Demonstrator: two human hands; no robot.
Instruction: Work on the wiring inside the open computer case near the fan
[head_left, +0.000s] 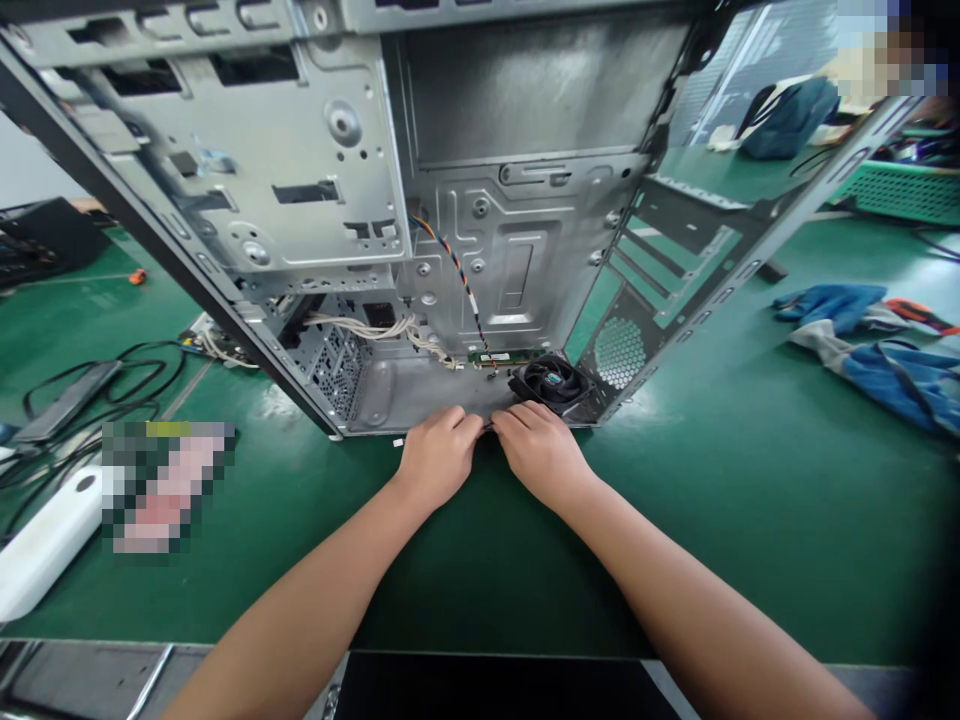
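An opened computer case (525, 220) stands on the table in front of me, its bare metal inside facing me. My left hand (439, 455) and my right hand (544, 455) meet at the case's lower front edge, fingertips nearly touching. Both sets of fingers are pinched around a small dark thing that I cannot make out. Just behind my right hand, a black cooling fan (553, 382) lies on the case floor. A green memory stick (495, 357) lies behind the hands. Above it hangs a twisted multicoloured cable (456, 262); a bundle of white wires (375, 326) runs to the left.
The green table (720, 540) carries black cables (154, 385), a white power strip (56, 535) and a blurred-out item on the left. Blue and grey gloves (877, 350) lie on the right. Farther back are a green basket (900, 190) and a dark bag (791, 120).
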